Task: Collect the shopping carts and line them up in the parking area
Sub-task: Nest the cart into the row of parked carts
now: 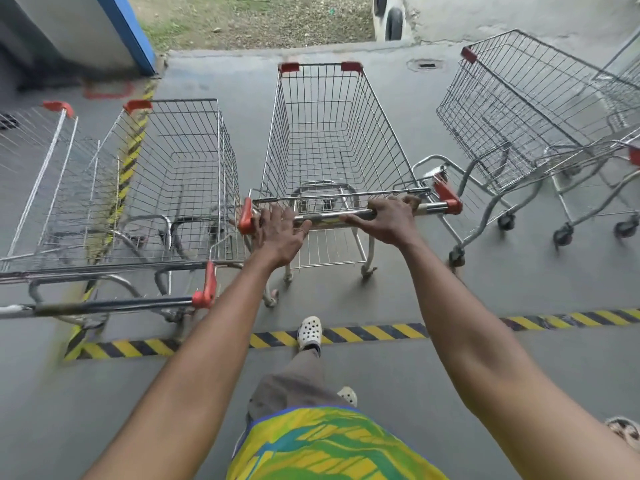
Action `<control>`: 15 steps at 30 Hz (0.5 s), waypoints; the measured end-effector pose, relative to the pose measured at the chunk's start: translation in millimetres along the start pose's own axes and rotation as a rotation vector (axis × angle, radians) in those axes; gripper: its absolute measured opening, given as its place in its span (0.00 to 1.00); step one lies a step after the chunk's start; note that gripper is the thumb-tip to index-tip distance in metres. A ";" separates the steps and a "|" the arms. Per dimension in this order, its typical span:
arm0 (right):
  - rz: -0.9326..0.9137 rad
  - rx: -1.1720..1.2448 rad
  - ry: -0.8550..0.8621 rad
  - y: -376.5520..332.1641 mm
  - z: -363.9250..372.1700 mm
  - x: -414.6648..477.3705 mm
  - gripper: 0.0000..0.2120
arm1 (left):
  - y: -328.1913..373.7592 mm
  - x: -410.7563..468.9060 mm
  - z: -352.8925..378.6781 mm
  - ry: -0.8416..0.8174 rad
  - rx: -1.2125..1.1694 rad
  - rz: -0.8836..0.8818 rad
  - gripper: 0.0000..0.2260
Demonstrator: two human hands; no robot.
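A wire shopping cart [332, 140] with red corner caps stands straight ahead of me, its handle bar [332, 216] running across the middle of the view. My left hand [278, 235] rests on the left part of the bar with fingers spread and fairly straight. My right hand [389, 218] grips the right part, fingers curled over the bar. A second cart [180, 174] stands parallel just to the left, and a third cart [41, 174] sits at the far left edge. To the right, another cart [519, 116] stands angled, with a further cart [623, 81] nested behind it.
A yellow-and-black hazard stripe [374, 332] crosses the grey concrete floor under my front foot [309, 332]; another stripe [133, 147] runs away along the left. A blue-edged wall [128, 29] stands far left. A drain cover [426, 65] and a vehicle wheel [394, 24] lie beyond.
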State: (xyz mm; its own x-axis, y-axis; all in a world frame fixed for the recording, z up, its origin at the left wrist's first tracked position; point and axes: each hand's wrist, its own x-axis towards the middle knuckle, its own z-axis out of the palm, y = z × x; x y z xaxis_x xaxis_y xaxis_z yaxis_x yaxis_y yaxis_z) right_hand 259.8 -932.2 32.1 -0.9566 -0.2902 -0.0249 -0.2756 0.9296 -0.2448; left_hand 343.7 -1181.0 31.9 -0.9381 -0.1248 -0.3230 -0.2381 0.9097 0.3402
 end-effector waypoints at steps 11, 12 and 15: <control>0.045 0.020 0.027 -18.8 6.1 -82.8 0.43 | -15.1 -80.7 19.3 0.058 0.008 0.047 0.29; 0.043 0.014 0.024 -23.5 5.5 -87.1 0.43 | -18.3 -84.0 19.8 0.048 -0.005 0.035 0.29; 0.045 -0.005 -0.007 -34.6 5.2 -97.7 0.42 | -29.6 -91.3 22.9 0.058 0.029 0.025 0.32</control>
State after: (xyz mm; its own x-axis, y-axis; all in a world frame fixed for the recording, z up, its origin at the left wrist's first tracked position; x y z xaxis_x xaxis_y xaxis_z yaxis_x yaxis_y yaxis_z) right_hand 363.4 -937.2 38.0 -0.9673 -0.2500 -0.0425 -0.2331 0.9427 -0.2389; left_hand 442.1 -1187.4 31.1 -0.9568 -0.1237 -0.2631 -0.2079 0.9237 0.3219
